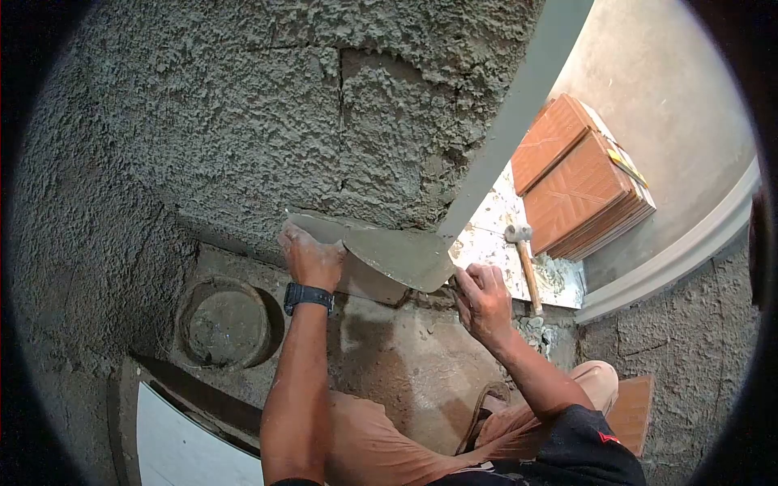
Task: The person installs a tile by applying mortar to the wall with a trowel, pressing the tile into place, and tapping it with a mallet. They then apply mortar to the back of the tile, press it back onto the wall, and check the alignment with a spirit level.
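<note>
My left hand (312,257), with a watch on its wrist, is closed on the left end of a flat tile piece (320,227) at the foot of the rough wall. Wet grey mortar (401,255) covers the piece's middle and right part, ending in a curved lower edge. At its right corner my right hand (485,301) has its fingers curled and pinched on the edge; the fingertips are partly hidden. Below the piece shows a brownish tile face (369,283) above the wet floor.
A round bucket (224,324) with grey mix stands at left. A mallet (525,267) lies past the doorway's pale frame (519,121), beside stacked brown tiles (577,182). A white panel (190,441) is at lower left, and a brown tile (632,415) lies behind my knee.
</note>
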A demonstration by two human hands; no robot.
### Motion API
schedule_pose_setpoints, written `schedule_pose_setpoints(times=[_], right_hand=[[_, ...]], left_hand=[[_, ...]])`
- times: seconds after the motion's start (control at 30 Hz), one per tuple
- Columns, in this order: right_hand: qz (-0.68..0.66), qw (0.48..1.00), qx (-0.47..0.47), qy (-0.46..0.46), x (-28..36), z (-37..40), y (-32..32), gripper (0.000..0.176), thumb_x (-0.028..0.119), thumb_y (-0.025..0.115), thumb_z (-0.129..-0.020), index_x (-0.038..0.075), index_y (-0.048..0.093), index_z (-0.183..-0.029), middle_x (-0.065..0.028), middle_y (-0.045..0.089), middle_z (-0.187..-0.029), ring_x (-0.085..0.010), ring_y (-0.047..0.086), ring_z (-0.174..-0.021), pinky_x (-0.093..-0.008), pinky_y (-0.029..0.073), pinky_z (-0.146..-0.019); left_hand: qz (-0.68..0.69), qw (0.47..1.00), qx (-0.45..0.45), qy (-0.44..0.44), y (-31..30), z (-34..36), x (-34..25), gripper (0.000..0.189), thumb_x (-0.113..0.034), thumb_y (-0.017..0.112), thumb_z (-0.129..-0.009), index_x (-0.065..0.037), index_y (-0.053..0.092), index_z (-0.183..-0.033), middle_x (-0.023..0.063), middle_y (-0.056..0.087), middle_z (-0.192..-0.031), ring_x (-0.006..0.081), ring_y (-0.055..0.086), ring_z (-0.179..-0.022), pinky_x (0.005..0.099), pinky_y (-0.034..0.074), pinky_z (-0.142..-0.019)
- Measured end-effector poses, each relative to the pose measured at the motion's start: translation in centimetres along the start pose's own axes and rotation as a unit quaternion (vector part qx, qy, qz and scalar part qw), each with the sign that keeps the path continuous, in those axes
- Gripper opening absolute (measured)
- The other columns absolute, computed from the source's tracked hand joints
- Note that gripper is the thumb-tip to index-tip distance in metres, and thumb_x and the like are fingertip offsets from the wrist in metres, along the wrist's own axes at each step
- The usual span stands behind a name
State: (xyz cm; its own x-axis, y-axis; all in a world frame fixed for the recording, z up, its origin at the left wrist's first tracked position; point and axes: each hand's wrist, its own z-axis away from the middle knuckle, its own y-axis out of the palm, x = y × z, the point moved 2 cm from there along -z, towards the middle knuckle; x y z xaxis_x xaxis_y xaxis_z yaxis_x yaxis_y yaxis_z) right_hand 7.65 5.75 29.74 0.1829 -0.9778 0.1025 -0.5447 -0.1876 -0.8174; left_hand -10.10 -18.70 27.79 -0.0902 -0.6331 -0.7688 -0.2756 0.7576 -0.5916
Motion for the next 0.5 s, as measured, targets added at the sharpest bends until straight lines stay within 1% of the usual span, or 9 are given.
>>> schedule_pose_setpoints(times=[0.03, 0.07, 0.13, 0.27, 0.33, 0.37, 0.43, 0.47, 0.5], right_hand=[[0.000, 1.000, 0.001, 0.001, 0.2, 0.1, -0.5, 0.045, 0.008, 0.074, -0.074, 0.005, 0.065, -0.118, -0.0095, 0.057, -0.100, -0.0287, 0.057, -0.091, -0.0396, 0.052, -0.073], [0.005, 1.000, 0.014, 0.002, 0.5, 0.0, -1.2, 0.044, 0.009, 0.074, -0.075, 0.005, 0.065, -0.118, -0.0091, 0.057, -0.100, -0.0283, 0.057, -0.091, -0.0397, 0.052, -0.073], [0.008, 1.000, 0.029, 0.000, 1.0, 0.1, -2.3, 0.043, 0.010, 0.074, -0.075, 0.006, 0.065, -0.117, -0.0088, 0.057, -0.100, -0.0279, 0.057, -0.091, -0.0397, 0.052, -0.072], [-0.052, 0.996, 0.077, -0.005, 2.0, 0.5, -3.7, 0.041, 0.011, 0.075, -0.076, 0.006, 0.066, -0.115, -0.0100, 0.057, -0.099, -0.0286, 0.058, -0.089, -0.0396, 0.052, -0.067], [-0.078, 0.996, 0.034, 0.005, 2.5, -0.3, -3.4, 0.041, 0.012, 0.076, -0.076, 0.006, 0.065, -0.115, -0.0115, 0.057, -0.099, -0.0297, 0.058, -0.089, -0.0397, 0.052, -0.067], [-0.081, 0.996, 0.025, 0.014, 2.7, -1.1, -3.3, 0.041, 0.012, 0.075, -0.077, 0.006, 0.065, -0.116, -0.0125, 0.056, -0.099, -0.0306, 0.057, -0.089, -0.0406, 0.051, -0.069], [-0.074, 0.997, 0.012, 0.028, 2.8, -2.0, -2.2, 0.042, 0.012, 0.075, -0.077, 0.006, 0.065, -0.117, -0.0124, 0.055, -0.099, -0.0306, 0.056, -0.089, -0.0410, 0.051, -0.070], [-0.066, 0.997, 0.002, 0.041, 2.6, -2.3, -1.4, 0.043, 0.012, 0.075, -0.077, 0.006, 0.065, -0.118, -0.0123, 0.055, -0.098, -0.0305, 0.056, -0.088, -0.0414, 0.052, -0.070], [-0.059, 0.998, -0.009, 0.031, 2.4, -2.4, -0.5, 0.043, 0.013, 0.075, -0.078, 0.007, 0.065, -0.119, -0.0120, 0.055, -0.098, -0.0299, 0.055, -0.088, -0.0412, 0.051, -0.070]], left_hand=[[-0.001, 1.000, 0.000, 0.003, 0.0, 0.0, -0.1, 0.105, -0.030, 0.093, -0.060, 0.017, 0.038, -0.136, 0.0334, 0.050, -0.129, 0.0461, 0.050, -0.122, 0.0469, 0.044, -0.105], [0.000, 1.000, 0.001, 0.002, -0.1, 0.0, -0.3, 0.105, -0.030, 0.093, -0.060, 0.017, 0.038, -0.136, 0.0334, 0.050, -0.129, 0.0461, 0.050, -0.122, 0.0469, 0.044, -0.105], [0.021, 0.999, 0.021, -0.022, -0.2, 0.1, -0.6, 0.118, -0.052, 0.094, -0.052, 0.019, 0.042, -0.130, 0.0319, 0.052, -0.129, 0.0448, 0.049, -0.123, 0.0477, 0.042, -0.105], [-0.035, 0.999, -0.018, -0.011, 0.3, 0.1, -0.3, 0.126, -0.059, 0.095, -0.046, 0.020, 0.042, -0.129, 0.0313, 0.052, -0.129, 0.0437, 0.049, -0.124, 0.0475, 0.042, -0.105], [-0.027, 0.999, -0.007, 0.026, -0.9, 0.5, -1.5, 0.101, -0.041, 0.092, -0.063, 0.019, 0.043, -0.128, 0.0313, 0.052, -0.128, 0.0447, 0.050, -0.122, 0.0473, 0.042, -0.104], [-0.028, 0.999, -0.007, 0.028, -0.2, 0.3, -0.6, 0.101, -0.041, 0.092, -0.063, 0.019, 0.043, -0.128, 0.0313, 0.052, -0.128, 0.0447, 0.050, -0.122, 0.0473, 0.042, -0.104], [0.014, 1.000, -0.012, 0.022, 1.6, -0.6, 1.7, 0.068, -0.016, 0.079, -0.076, 0.016, 0.045, -0.126, 0.0309, 0.052, -0.126, 0.0459, 0.051, -0.119, 0.0477, 0.042, -0.104], [0.015, 1.000, -0.015, 0.023, 1.5, -0.7, 1.6, 0.068, -0.016, 0.079, -0.076, 0.016, 0.045, -0.126, 0.0309, 0.052, -0.126, 0.0459, 0.051, -0.119, 0.0477, 0.042, -0.104], [-0.006, 1.000, -0.017, 0.017, 1.5, -0.7, 1.6, 0.070, -0.012, 0.079, -0.076, 0.015, 0.044, -0.130, 0.0316, 0.050, -0.130, 0.0447, 0.049, -0.123, 0.0475, 0.042, -0.105]])
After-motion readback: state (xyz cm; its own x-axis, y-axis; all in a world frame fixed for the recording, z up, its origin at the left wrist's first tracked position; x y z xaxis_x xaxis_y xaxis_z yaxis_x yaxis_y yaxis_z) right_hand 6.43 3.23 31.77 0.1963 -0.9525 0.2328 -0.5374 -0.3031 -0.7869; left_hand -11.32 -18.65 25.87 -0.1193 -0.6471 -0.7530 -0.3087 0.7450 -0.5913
